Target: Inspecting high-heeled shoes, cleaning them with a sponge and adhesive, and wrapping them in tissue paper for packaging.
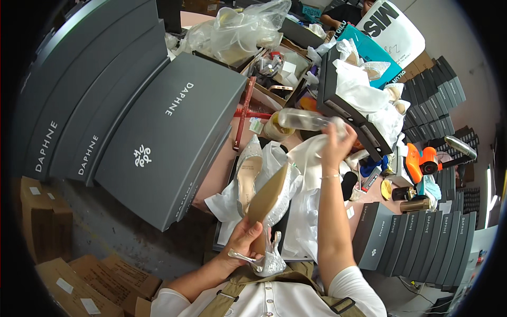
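Left hand (245, 238): fingers wrapped around silver shoe (268, 203), sole up, long axis running near to far, toe far and slightly right, heel near. Right hand (340, 140): farther out, fingers around right end of clear bottle (303, 119), slightly blurred. Bottle lies crosswise, left to right, beyond shoe toe; right hand nearer to toe tip. Second shoe (247, 177) just left of held one, on white paper (222, 202).
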Tool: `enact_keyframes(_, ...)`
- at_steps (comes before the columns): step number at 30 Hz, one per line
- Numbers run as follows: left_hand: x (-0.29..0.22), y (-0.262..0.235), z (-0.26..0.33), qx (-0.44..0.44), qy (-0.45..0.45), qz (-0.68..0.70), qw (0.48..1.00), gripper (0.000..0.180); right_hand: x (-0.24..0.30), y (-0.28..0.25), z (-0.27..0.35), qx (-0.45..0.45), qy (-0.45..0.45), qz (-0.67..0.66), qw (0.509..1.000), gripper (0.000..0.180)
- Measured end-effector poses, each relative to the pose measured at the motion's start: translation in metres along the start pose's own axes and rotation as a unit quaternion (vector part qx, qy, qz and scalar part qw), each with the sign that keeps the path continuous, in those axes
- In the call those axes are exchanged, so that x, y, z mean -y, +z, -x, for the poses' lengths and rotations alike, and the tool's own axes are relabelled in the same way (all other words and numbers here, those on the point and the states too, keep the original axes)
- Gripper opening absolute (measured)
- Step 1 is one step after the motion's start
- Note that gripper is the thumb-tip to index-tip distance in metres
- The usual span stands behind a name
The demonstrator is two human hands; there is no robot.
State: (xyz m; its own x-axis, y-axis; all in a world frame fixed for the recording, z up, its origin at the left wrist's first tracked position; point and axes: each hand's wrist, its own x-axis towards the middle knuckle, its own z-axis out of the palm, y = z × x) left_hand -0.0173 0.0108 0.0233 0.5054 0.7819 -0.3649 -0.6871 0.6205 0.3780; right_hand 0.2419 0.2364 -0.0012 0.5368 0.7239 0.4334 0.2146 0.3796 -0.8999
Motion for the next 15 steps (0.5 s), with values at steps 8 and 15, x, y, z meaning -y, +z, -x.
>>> enact_keyframes(8, 0.009, 0.002, -0.002, 0.025, -0.015, 0.023, 0.999, 0.053, -0.037, -0.057, 0.018, -0.131, 0.231, -0.252, 0.931, 0.028)
enact_keyframes(15, 0.011, 0.005, 0.006, 0.006, 0.000, 0.012, 1.000, 0.059, 0.011, 0.023, 0.010, 0.109, -0.148, 0.250, 0.951, 0.033)
